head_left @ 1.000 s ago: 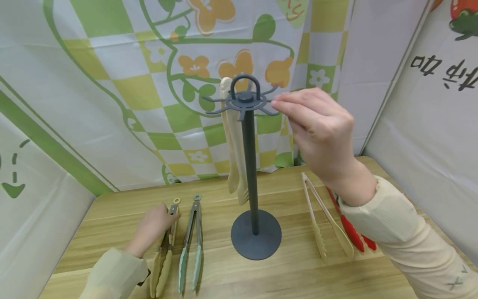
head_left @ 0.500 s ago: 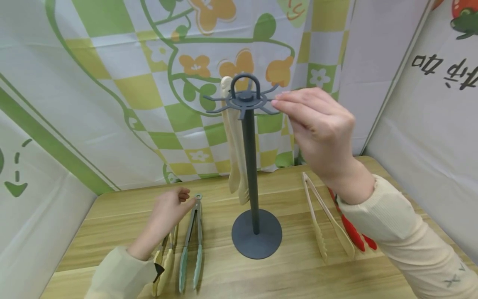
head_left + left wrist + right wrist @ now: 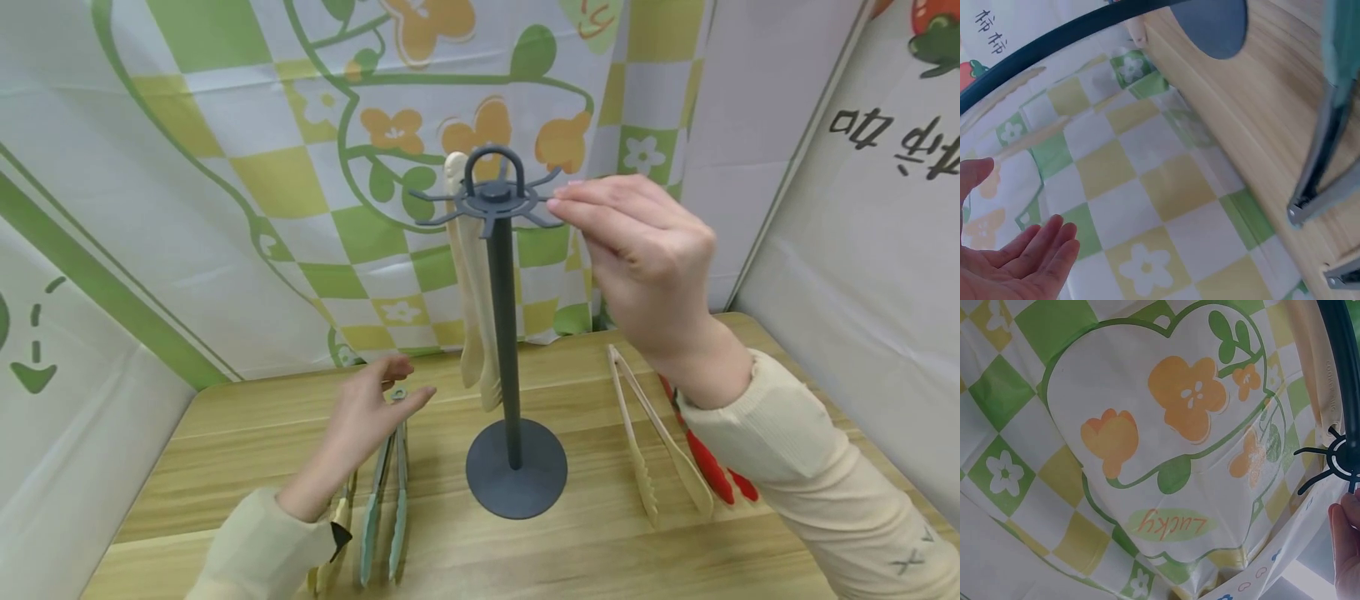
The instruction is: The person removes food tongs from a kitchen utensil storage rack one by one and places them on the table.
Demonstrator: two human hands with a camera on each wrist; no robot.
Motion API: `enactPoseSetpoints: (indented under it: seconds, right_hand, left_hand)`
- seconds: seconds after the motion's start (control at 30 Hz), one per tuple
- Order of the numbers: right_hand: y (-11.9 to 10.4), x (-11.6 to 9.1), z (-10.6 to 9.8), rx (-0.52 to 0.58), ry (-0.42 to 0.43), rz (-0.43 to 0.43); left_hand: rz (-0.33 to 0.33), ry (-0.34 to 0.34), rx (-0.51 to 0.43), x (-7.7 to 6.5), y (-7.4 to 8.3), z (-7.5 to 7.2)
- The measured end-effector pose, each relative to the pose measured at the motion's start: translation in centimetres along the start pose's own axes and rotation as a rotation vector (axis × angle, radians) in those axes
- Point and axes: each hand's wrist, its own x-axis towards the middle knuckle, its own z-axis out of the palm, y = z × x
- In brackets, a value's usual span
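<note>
In the head view a dark grey utensil stand (image 3: 504, 333) rises from its round base, with hooks around its top. My right hand (image 3: 647, 250) pinches the tip of one hook on the right side. Cream tongs (image 3: 468, 300) hang at the back left of the stand. My left hand (image 3: 366, 412) is over the upper end of the teal-tipped tongs (image 3: 397, 525), its thumb and fingers apart and nothing held. It partly hides them. Yellowish tongs (image 3: 324, 571) lie mostly covered by the left forearm. In the left wrist view the left palm (image 3: 1016, 265) shows relaxed, parted fingers.
Right of the stand, beige tongs (image 3: 637, 442) lie spread on the wooden table (image 3: 570, 550). Red tongs (image 3: 708, 467) lie beside them, partly under the right forearm. A patterned cloth (image 3: 315, 192) hangs behind, and white walls stand on both sides.
My left hand has left the yellowish tongs and moved right and up, over the top of the teal-tipped ones, its fingers spreading. The right hand stays on the hook.
</note>
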Motion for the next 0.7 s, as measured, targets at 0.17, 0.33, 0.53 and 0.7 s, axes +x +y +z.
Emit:
enactPoseSetpoints:
  seconds: [0.17,0.33,0.53,0.7]
  right_hand:
    - [0.0,0.0,0.0,0.002,0.003,-0.002]
    - [0.1,0.0,0.0,0.008,0.006,-0.001]
    - [0.1,0.0,0.0,0.002,0.000,-0.002]
    - [0.1,0.0,0.0,-0.003,-0.004,-0.002]
  left_hand:
    - [0.008,0.026,-0.051,0.2,1.1,0.6]
    - [0.044,0.061,-0.152,0.5,2.1,1.1]
    - [0.064,0.096,-0.265,0.8,3.2,1.9]
    - [0.060,0.095,-0.331,1.3,3.7,2.6]
